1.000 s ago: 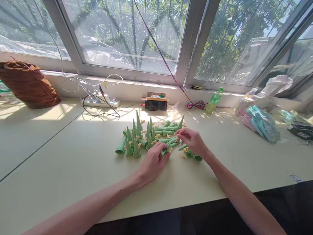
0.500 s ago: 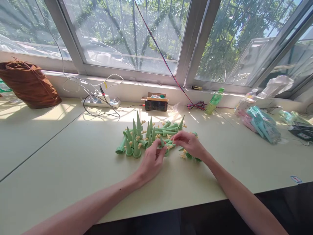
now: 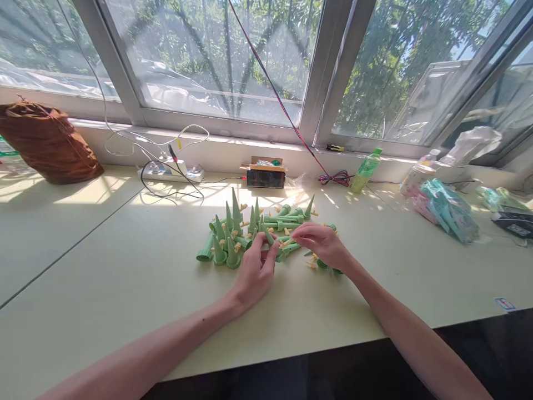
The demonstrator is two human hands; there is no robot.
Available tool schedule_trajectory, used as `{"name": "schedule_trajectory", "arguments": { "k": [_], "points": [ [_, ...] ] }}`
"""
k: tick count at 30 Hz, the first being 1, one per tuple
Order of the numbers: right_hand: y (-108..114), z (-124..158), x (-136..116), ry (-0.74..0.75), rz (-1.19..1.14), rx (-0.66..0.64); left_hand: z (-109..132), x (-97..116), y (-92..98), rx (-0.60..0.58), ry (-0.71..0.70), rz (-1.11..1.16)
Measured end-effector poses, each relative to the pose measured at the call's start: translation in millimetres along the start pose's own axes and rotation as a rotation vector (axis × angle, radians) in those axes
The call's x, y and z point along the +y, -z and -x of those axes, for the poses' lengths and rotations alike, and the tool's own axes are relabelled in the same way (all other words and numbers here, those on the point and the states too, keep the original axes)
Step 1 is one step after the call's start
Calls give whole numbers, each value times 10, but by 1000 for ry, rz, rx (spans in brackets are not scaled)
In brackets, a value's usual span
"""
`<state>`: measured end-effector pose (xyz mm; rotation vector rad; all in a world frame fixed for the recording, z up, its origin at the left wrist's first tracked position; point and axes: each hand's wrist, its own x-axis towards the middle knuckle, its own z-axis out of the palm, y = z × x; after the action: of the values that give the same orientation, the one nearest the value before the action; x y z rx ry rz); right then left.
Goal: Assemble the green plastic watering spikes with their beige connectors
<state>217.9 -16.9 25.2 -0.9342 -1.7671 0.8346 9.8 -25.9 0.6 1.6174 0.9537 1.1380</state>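
Note:
My left hand is closed around a green plant-watering spike, its pointed tip tilted up and to the left. Facing it, my right hand pinches the end of a small yellow valve between thumb and fingertips; the fingers partly hide it. The valve lies close beside the held spike, and I cannot tell whether they touch. Left of my hands, several green spikes with yellow valves stand upright, among them a front spike. Behind, green tubes lie on their sides. More pieces sit under my right wrist.
At the back of the pale table stand a power strip with cables, a small box and a green bottle. A brown bag is far left. Plastic packets lie right, under the windows.
My left hand has shifted slightly left, and the spike in it has tipped further left. The right hand has stayed nearly in place, its fingers still pinched.

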Motion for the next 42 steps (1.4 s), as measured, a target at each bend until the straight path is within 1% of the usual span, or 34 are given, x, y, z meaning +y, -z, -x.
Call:
{"name": "schedule_trajectory", "arguments": {
  "k": [3, 10, 17, 31, 37, 42],
  "points": [
    [-1, 2, -1, 1, 31, -3, -2, 11, 1, -7, 4, 0],
    [-13, 26, 25, -51, 32, 3, 3, -8, 0, -22, 3, 14],
    [-52, 29, 43, -43, 21, -11, 2, -31, -6, -33, 1, 37],
    [-72, 33, -22, -24, 99, -55, 22, -4, -3, -57, 10, 38],
    [-70, 44, -17, -5, 141, -51, 26, 1, -1, -71, 12, 13],
    [-77, 44, 5, 4, 158, -40, 30, -7, -8, -60, -1, 17]
  ]
}}
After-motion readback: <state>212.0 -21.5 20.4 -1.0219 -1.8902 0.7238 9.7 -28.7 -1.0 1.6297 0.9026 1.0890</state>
